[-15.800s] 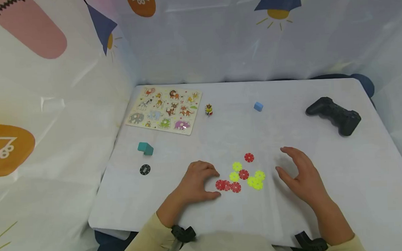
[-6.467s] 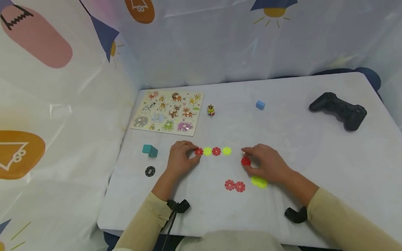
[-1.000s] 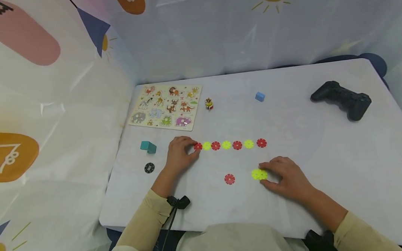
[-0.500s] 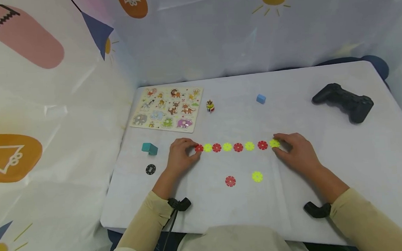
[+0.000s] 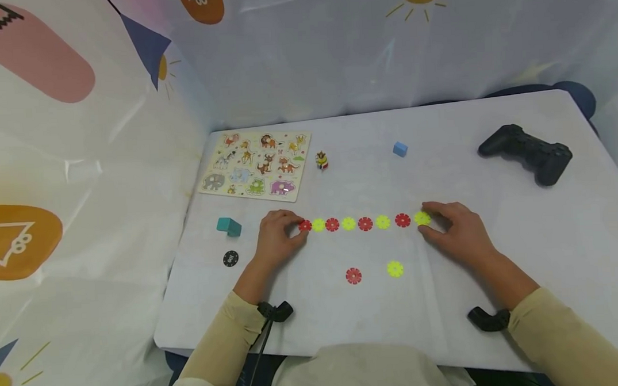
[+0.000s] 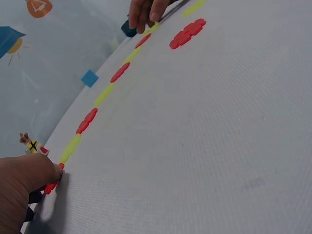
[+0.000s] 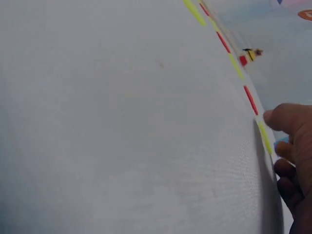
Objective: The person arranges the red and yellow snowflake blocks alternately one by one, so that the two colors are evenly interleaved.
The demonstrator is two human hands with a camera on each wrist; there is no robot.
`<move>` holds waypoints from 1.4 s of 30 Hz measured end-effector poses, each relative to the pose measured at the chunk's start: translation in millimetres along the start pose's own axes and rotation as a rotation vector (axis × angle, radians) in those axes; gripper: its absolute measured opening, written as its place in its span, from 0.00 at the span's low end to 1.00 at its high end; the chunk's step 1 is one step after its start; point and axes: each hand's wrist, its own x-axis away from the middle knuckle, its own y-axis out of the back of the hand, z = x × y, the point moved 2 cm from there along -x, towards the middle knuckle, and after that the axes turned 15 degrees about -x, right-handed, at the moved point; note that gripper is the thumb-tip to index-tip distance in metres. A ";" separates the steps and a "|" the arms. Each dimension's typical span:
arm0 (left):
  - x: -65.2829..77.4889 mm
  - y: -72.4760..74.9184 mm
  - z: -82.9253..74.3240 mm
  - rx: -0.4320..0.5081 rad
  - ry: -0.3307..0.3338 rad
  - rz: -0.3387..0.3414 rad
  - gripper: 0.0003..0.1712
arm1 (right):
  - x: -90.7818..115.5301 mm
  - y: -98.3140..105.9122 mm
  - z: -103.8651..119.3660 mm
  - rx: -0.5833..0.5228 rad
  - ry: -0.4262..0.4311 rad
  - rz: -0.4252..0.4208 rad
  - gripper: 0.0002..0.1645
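A row of red and yellow flower-shaped discs, alternating in colour, runs across the white table. At its left end, my left hand (image 5: 279,237) pinches a red flower-shaped disc (image 5: 304,225) lying flat; in the left wrist view the thumb (image 6: 48,170) touches this disc's edge. My right hand (image 5: 458,229) is at the other end, thumb and forefinger spread around a yellow flower-shaped disc (image 5: 422,219). The right wrist view shows that thumb (image 7: 275,117) just off the disc. Nearer the body lie a loose red disc (image 5: 353,275) and a loose yellow disc (image 5: 395,268).
An animal puzzle board (image 5: 256,166) lies at the back left, with a small figurine (image 5: 321,160) beside it. A blue block (image 5: 400,149) and a black game controller (image 5: 526,153) are farther right. A teal block (image 5: 229,226) and a black chip (image 5: 231,258) sit left of my left hand.
The row has grown rightward from the earlier scattered discs. Within the last second my right hand brought a yellow disc from the near pair to the row's right end. My left hand stayed put.
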 end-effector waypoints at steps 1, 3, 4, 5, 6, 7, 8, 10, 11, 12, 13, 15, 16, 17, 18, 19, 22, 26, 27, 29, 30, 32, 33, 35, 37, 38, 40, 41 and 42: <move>-0.4 0.0 0.2 -0.003 -0.004 -0.004 0.14 | 1.7 -0.2 3.2 -0.002 0.007 -0.003 0.32; -1.1 0.5 0.4 -0.005 -0.016 -0.016 0.15 | 5.0 -3.4 12.8 -0.003 0.067 0.007 0.32; -1.4 0.8 0.6 -0.007 -0.020 -0.020 0.15 | 7.0 -6.1 19.8 -0.005 0.113 0.020 0.33; -2.0 1.0 0.8 -0.008 -0.024 -0.023 0.15 | 8.9 -10.6 26.9 -0.004 0.169 0.039 0.33; -2.6 1.2 0.9 -0.009 -0.025 -0.025 0.15 | 11.1 -16.1 34.7 -0.010 0.223 0.063 0.33; -3.2 1.7 1.0 -0.008 -0.025 -0.025 0.14 | 12.9 -22.9 42.6 -0.018 0.273 0.094 0.33; -4.0 2.4 1.0 -0.006 -0.024 -0.025 0.14 | 14.6 -30.5 50.6 -0.021 0.315 0.129 0.34; -5.8 3.3 1.2 -0.008 -0.018 -0.016 0.14 | 17.8 -47.3 64.8 -0.050 0.345 0.200 0.36; -6.7 4.0 0.8 -0.006 -0.015 -0.010 0.14 | 19.1 -56.4 69.5 -0.063 0.345 0.233 0.36; -7.5 3.7 0.7 -0.003 -0.013 -0.009 0.14 | 20.3 -65.1 73.6 -0.077 0.333 0.265 0.36; -8.2 3.2 0.4 0.000 -0.013 -0.008 0.15 | 21.4 -73.1 77.1 -0.081 0.318 0.294 0.36; -9.3 2.0 -0.8 0.003 -0.018 -0.006 0.15 | 22.8 -86.4 81.6 -0.075 0.299 0.345 0.36; -9.9 1.1 -1.4 0.003 -0.021 -0.008 0.15 | 23.0 -91.6 82.5 -0.061 0.298 0.359 0.35; -10.3 0.3 -2.2 0.004 -0.025 -0.011 0.15 | 23.0 -95.5 83.8 -0.049 0.306 0.363 0.34; -10.7 -0.7 -2.5 0.002 -0.029 -0.016 0.15 | 22.6 -98.3 84.9 -0.033 0.313 0.362 0.33; -11.0 -0.8 -3.3 -0.002 -0.034 -0.016 0.15 | 22.3 -100.0 86.0 -0.017 0.326 0.355 0.32; -11.8 -0.8 -4.8 -0.004 -0.040 -0.015 0.15 | 21.3 -102.6 86.8 0.017 0.359 0.310 0.29; -12.1 -0.9 -6.2 0.002 -0.042 -0.010 0.15 | 22.6 -100.7 85.1 0.016 0.368 0.276 0.29; -12.0 -1.2 -6.4 -0.002 -0.041 -0.008 0.15 | 22.4 -97.8 84.0 0.007 0.358 0.260 0.30; -11.6 -1.3 -7.1 0.000 -0.043 -0.009 0.15 | 20.5 -86.8 80.0 -0.026 0.331 0.211 0.32; -11.4 -1.4 -7.3 0.000 -0.044 -0.011 0.15 | 18.7 -78.2 76.7 -0.049 0.314 0.175 0.34; -10.5 -1.8 -7.5 0.000 -0.046 -0.013 0.15 | 13.7 -56.4 66.9 -0.082 0.260 0.093 0.36; -9.9 -2.0 -7.3 0.002 -0.047 -0.015 0.15 | 10.8 -44.4 60.8 -0.086 0.231 0.052 0.37; -8.4 -2.6 -6.4 0.004 -0.047 -0.018 0.15 | 6.1 -20.5 45.0 -0.085 0.162 -0.012 0.36; -6.4 -3.8 -4.5 0.002 -0.043 -0.017 0.15 | 3.5 0.1 29.0 -0.058 0.077 -0.048 0.35; -5.2 -4.3 -3.3 0.001 -0.037 -0.017 0.15 | 2.4 8.2 21.0 -0.039 0.046 -0.058 0.34; -2.4 -4.5 -0.7 0.000 -0.019 -0.017 0.14 | 1.2 19.9 6.9 -0.019 -0.003 -0.055 0.33; -0.9 -4.4 0.7 -0.001 -0.010 -0.019 0.14 | 0.8 23.5 0.9 -0.012 -0.013 -0.049 0.32; 0.5 -4.0 1.9 0.002 0.000 -0.021 0.14 | 0.6 25.8 -4.1 -0.007 -0.020 -0.043 0.32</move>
